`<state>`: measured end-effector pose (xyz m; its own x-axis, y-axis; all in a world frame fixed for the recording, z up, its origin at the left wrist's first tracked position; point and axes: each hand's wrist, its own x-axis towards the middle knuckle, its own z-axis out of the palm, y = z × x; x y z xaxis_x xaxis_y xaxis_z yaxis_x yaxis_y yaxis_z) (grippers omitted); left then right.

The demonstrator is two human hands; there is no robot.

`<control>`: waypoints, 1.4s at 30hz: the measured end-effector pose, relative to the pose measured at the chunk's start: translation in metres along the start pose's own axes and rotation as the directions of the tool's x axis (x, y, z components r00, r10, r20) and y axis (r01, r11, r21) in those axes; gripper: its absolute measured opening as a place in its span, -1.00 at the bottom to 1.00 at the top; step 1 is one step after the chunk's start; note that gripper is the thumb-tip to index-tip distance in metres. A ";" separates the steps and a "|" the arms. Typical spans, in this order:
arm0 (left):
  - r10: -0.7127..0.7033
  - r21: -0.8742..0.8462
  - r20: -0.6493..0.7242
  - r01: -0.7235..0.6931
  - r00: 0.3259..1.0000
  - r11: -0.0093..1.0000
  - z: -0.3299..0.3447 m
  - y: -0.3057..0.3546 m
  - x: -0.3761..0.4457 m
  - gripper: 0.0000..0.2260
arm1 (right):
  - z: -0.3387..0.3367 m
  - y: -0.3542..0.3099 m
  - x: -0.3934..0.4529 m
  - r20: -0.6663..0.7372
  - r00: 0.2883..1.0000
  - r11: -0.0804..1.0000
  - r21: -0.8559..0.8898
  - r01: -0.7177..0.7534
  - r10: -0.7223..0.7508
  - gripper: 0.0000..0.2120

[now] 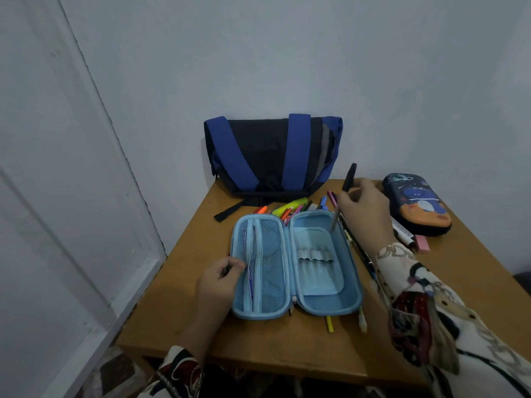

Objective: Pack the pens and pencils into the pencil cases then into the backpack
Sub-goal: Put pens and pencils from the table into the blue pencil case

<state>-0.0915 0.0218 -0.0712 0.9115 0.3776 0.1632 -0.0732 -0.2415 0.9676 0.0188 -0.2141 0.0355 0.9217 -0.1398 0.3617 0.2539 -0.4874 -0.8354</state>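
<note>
A light blue pencil case [316, 303] lies wide open in the middle of the wooden table [201, 326]. My left hand [219, 278] pinches the edge of its mesh pocket on the left half. Above the case's right half, my right hand [365, 208] grips a dark pen [349, 176] that points up and a thin grey pencil [334, 221] that points down into the case. A pile of coloured pens and markers [290, 208] lies behind the case. More pencils [359, 248] lie along its right side. The blue and black backpack [270, 156] leans against the wall.
A second, dark blue pencil case [416, 205] with a cartoon print lies shut at the table's right rear. A white marker [402, 234] and a pink eraser [422, 244] lie beside it. A yellow pencil [330, 324] and a white pen [362, 321] stick out under the open case.
</note>
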 end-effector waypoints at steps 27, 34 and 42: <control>-0.067 0.100 -0.086 0.076 0.994 0.992 0.004 -0.005 0.003 -0.83 | 0.067 0.013 0.045 0.434 0.900 0.977 -0.203 0.063 0.032 -0.33; -0.077 0.099 -0.100 0.087 0.992 0.991 0.004 -0.007 0.005 -0.82 | 0.064 0.016 0.041 0.458 0.887 0.960 -0.269 0.082 0.053 -0.35; -0.079 0.089 -0.089 0.087 0.993 0.992 0.004 -0.008 0.004 -0.80 | 0.057 0.016 0.025 0.620 0.760 0.967 -0.252 -0.041 0.193 -0.41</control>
<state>-0.0858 0.0213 -0.0787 0.8748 0.4734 0.1030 0.0423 -0.2865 0.9571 0.0629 -0.1765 0.0075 0.9316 0.3340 -0.1431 0.1343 -0.6824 -0.7185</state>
